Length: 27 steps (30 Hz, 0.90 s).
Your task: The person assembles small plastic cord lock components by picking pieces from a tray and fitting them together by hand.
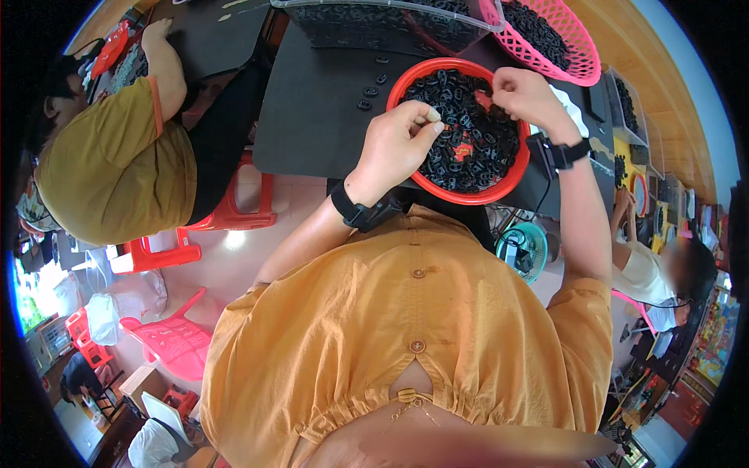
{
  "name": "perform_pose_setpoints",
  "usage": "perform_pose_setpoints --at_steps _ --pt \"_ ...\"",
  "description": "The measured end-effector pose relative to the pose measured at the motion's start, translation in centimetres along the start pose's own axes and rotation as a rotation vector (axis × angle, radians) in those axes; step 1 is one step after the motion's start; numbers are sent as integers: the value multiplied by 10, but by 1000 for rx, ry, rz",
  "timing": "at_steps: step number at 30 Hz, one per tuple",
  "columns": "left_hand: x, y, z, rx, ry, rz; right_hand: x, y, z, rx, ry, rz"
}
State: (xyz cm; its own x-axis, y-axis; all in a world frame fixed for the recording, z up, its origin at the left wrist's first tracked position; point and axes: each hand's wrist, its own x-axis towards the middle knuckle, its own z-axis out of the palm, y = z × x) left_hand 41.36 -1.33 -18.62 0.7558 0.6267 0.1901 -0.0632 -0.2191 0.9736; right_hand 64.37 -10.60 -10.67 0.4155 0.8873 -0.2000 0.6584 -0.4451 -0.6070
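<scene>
A round red basin (425, 187) near the front of the dark table is filled with many small black oval plastic pieces (474, 129). Patches of its red bottom show between them. Over the left part of the basin is my left hand (396, 144), thumb and forefinger pinched together; whatever may be between the tips is too small to name. My right hand (532, 97) hovers at the right rim with its fingers curled closed. Its fingertips face the basin, and what they hold, if anything, is hidden. Several loose black pieces (364, 104) lie on the table left of the basin.
A clear plastic bin (374, 27) of black pieces stands behind the basin, beside a pink mesh basket (581, 54). Below the table's right part is a teal basket (524, 248). One person (117, 168) works at left, another (651, 269) at far right. Red stools (253, 199) stand left.
</scene>
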Motion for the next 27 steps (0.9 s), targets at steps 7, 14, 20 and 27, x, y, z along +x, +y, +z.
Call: perform_pose_setpoints --at_steps 7,14,20,27 --pt "-10 21 -1 -83 -79 -56 -84 -40 52 164 118 -207" --pt "-19 41 0 88 -216 -221 -102 -50 79 134 238 -283" --pt "-25 55 3 18 -239 -359 -108 -37 87 338 297 -280" --pt "-27 54 8 3 -245 -333 -116 -33 91 370 378 -276"
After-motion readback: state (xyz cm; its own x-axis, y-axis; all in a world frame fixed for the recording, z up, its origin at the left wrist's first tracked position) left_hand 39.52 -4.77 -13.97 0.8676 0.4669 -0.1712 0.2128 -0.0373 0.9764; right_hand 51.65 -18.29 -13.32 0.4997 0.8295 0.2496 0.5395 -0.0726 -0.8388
